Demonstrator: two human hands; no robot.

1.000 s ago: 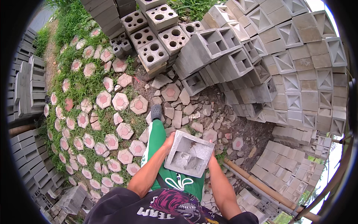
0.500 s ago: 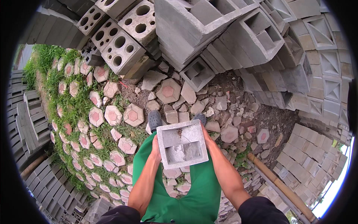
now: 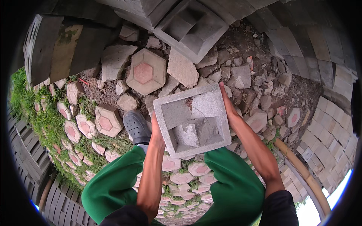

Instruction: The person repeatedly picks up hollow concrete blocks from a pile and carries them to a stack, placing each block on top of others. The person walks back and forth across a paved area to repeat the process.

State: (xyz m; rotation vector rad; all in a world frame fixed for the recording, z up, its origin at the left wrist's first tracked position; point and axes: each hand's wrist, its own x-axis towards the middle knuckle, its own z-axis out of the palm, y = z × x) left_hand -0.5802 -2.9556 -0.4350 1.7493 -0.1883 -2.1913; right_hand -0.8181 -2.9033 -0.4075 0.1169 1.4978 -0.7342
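Observation:
Between my two hands I hold a grey concrete ventilation block (image 3: pixel 177 113), square-framed, with recessed and slanted faces inside. My left hand (image 3: pixel 156 130) presses against its left side, and my right hand (image 3: pixel 228 103) grips the right side near the upper corner. Much of the fingers is hidden behind the block. Just beyond it, a similar hollow concrete block (image 3: pixel 203 52) lies on the ground at the foot of a stack, its open face upward. The held block is apart from that one.
A hexagonal paver (image 3: pixel 146 71) with a pink centre lies beyond my left shoe (image 3: pixel 136 126). Broken concrete pieces (image 3: pixel 241 77) cover the soil at the right. Stacked blocks (image 3: pixel 71 49) rise at the far left. A bamboo pole (image 3: pixel 301 169) lies along the right.
I have bent down, knees spread, and the ground and block stack look much closer. The held block has moved forward toward the stack's foot, turned slightly, still in both hands.

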